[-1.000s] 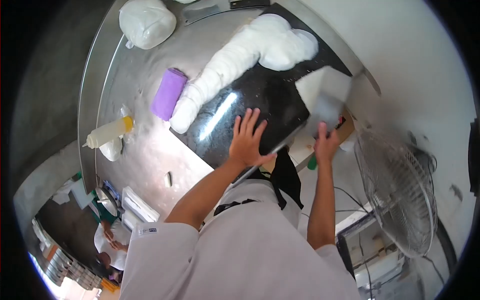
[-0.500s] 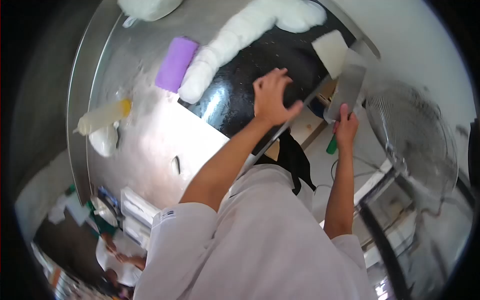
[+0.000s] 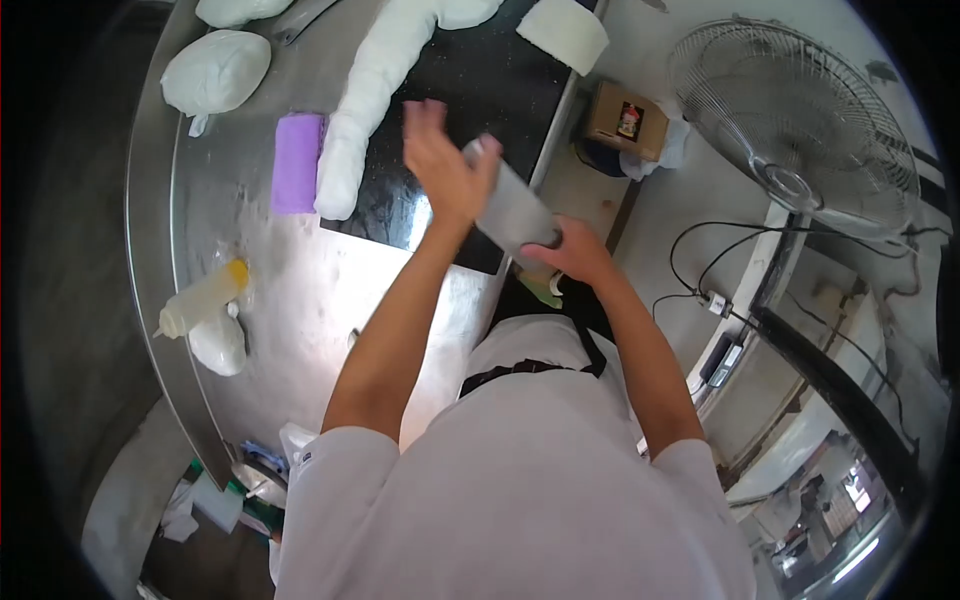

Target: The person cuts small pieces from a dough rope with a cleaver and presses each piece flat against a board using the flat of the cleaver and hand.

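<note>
My right hand (image 3: 575, 250) grips a wide metal cleaver (image 3: 512, 210) near the front edge of the black board (image 3: 475, 90). The blade reaches left towards my left hand (image 3: 445, 165), which is raised over the board with its fingers apart, slightly blurred. Whether the blade touches that hand I cannot tell. Beyond it a long white dough roll (image 3: 370, 90) lies on the board, its near end beside a rolled purple cloth (image 3: 297, 165). A white rectangular block (image 3: 563, 35) rests at the board's right edge.
On the steel table (image 3: 270, 300) are a squeeze bottle (image 3: 200, 298), a small white bag (image 3: 218, 343) and a larger bag (image 3: 217, 72). To the right stand a wire fan (image 3: 795, 120), a cardboard box (image 3: 627, 122) and black cables (image 3: 690, 250).
The cleaver has swung from the right side to over the board's front edge, beside my left hand. My head view has shifted, bringing the fan and box more fully into sight.
</note>
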`<state>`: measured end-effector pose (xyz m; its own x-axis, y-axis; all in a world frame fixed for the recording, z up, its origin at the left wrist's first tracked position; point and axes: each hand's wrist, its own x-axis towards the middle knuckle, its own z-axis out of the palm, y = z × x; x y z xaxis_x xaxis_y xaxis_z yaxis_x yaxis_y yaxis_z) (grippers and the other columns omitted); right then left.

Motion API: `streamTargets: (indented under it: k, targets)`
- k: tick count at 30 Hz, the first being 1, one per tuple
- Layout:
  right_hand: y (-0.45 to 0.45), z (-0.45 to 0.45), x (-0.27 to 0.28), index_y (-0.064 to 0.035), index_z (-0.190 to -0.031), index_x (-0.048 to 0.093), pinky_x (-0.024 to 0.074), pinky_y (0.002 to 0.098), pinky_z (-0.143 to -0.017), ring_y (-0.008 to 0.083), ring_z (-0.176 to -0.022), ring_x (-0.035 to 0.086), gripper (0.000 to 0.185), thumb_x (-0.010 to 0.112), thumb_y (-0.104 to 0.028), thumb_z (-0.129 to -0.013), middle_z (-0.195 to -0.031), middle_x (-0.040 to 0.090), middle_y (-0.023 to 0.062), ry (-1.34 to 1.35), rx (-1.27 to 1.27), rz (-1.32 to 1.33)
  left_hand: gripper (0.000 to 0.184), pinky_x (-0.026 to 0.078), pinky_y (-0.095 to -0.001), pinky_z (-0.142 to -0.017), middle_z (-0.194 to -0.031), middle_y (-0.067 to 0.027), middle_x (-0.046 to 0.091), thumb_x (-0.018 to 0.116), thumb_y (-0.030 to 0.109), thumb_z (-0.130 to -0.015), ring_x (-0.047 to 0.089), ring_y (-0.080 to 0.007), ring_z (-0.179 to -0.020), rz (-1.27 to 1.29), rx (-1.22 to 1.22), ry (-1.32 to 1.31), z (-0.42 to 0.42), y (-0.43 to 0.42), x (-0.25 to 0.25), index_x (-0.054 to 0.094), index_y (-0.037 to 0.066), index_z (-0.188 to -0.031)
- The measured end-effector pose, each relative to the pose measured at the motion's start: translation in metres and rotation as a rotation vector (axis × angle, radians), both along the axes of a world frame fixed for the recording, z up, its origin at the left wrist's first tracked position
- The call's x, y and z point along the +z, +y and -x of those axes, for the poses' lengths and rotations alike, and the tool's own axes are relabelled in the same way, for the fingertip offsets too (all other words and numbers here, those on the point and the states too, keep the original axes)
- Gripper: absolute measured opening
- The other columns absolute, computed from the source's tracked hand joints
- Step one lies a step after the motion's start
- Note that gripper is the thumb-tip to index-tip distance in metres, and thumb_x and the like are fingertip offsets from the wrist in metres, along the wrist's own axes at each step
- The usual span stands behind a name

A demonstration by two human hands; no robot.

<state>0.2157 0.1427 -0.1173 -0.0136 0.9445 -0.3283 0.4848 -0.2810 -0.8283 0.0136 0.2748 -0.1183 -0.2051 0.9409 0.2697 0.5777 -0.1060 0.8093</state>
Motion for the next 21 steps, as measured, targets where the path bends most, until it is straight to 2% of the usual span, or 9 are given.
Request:
streamTargets:
  k: [2, 3, 5, 9, 12, 16, 18, 20, 21]
  targets:
    - [0.038, 0.007, -0.007, -0.003, -0.106, 0.069, 0.0548, 0.0466, -0.084, 0.0401, -0.093, 0.072, 0.058, 0.09, -0.044, -0.072, -0.095, 0.074, 0.0207, -0.247, 0.336, 0.168, 0.09, 0.015, -0.0717, -0.117, -0.166, -0.0203, 0.027, 0.071, 0.06, -0.083, 0.021, -0.0426, -0.154, 0.229, -0.647, 0.773, 0.003, -0.025, -0.003, 0.043, 0.01, -0.154]
    - [0.042, 0.008, -0.002, -0.003, -0.106, 0.069, 0.0548, 0.0466, -0.084, 0.0401, -0.093, 0.072, 0.058, 0.09, -0.044, -0.072, -0.095, 0.074, 0.0207, -0.23, 0.342, 0.169, 0.09, 0.015, -0.0717, -0.117, -0.166, -0.0203, 0.027, 0.071, 0.06, -0.083, 0.021, -0.0426, -0.154, 0.24, -0.644, 0.787, 0.004, -0.032, -0.008, 0.043, 0.01, -0.154]
    - [0.055, 0.002, 0.006, -0.0037, -0.107, 0.065, 0.055, 0.0495, -0.081, 0.043, -0.092, 0.071, 0.064, 0.092, -0.046, -0.067, -0.093, 0.074, 0.0214, -0.338, 0.37, 0.079, 0.095, 0.011, -0.0812, -0.111, -0.17, -0.0121, 0.024, 0.072, 0.068, -0.075, 0.017, -0.0418, -0.157, 0.199, -0.495, 0.654, -0.003, -0.019, -0.015, 0.045, 0.025, -0.156]
    - [0.074, -0.004, 0.005, -0.0031, -0.11, 0.061, 0.0548, 0.0509, -0.078, 0.0431, -0.088, 0.071, 0.07, 0.092, -0.048, -0.065, -0.09, 0.073, 0.0201, -0.347, 0.344, 0.094, 0.102, 0.012, -0.082, -0.11, -0.169, -0.0123, 0.026, 0.074, 0.07, -0.07, 0.018, -0.0425, -0.156, 0.239, -0.53, 0.796, -0.015, 0.005, -0.012, 0.043, 0.027, -0.157]
    - [0.086, -0.01, 0.005, -0.0005, -0.106, 0.058, 0.056, 0.0491, -0.081, 0.0414, -0.091, 0.072, 0.071, 0.094, -0.045, -0.064, -0.088, 0.072, 0.0234, -0.396, 0.368, 0.048, 0.1, 0.014, -0.0823, -0.109, -0.169, -0.0126, 0.026, 0.073, 0.07, -0.072, 0.02, -0.0427, -0.155, 0.173, -0.476, 0.791, -0.021, 0.022, -0.011, 0.043, 0.027, -0.158]
    - [0.117, -0.007, 0.004, -0.0013, -0.108, 0.058, 0.0549, 0.0517, -0.076, 0.0442, -0.085, 0.071, 0.073, 0.093, -0.048, -0.064, -0.087, 0.072, 0.0242, -0.378, 0.3, -0.049, 0.103, 0.016, -0.0811, -0.11, -0.169, -0.0134, 0.027, 0.072, 0.07, -0.075, 0.021, -0.0436, -0.154, 0.037, -0.496, 0.772, -0.023, 0.064, -0.016, 0.034, 0.029, -0.162]
    - [0.091, 0.001, 0.003, -0.0003, -0.111, 0.058, 0.055, 0.0518, -0.078, 0.0445, -0.085, 0.071, 0.076, 0.093, -0.049, -0.064, -0.087, 0.071, 0.0252, -0.386, 0.308, -0.022, 0.109, 0.013, -0.0808, -0.111, -0.17, -0.0142, 0.023, 0.073, 0.07, -0.073, 0.018, -0.0434, -0.156, 0.073, -0.54, 0.769, -0.017, 0.053, -0.016, 0.029, 0.03, -0.164]
    - [0.06, 0.008, 0.0, 0.0012, -0.117, 0.057, 0.0553, 0.0526, -0.08, 0.0455, -0.088, 0.071, 0.082, 0.093, -0.051, -0.065, -0.093, 0.071, 0.0266, -0.221, 0.27, 0.031, 0.111, 0.011, -0.0805, -0.112, -0.172, -0.0147, 0.019, 0.074, 0.071, -0.07, 0.013, -0.0446, -0.157, 0.096, -0.669, 0.811, -0.01, 0.038, -0.016, 0.031, 0.029, -0.164]
    - [0.041, 0.017, -0.006, 0.0015, -0.123, 0.056, 0.0555, 0.0527, -0.082, 0.0461, -0.093, 0.071, 0.087, 0.093, -0.052, -0.065, -0.1, 0.071, 0.0278, -0.305, 0.258, 0.066, 0.113, 0.011, -0.0808, -0.112, -0.173, -0.0153, 0.017, 0.074, 0.073, -0.067, 0.01, -0.0464, -0.158, 0.112, -0.684, 0.779, -0.005, 0.019, -0.023, 0.033, 0.03, -0.163]
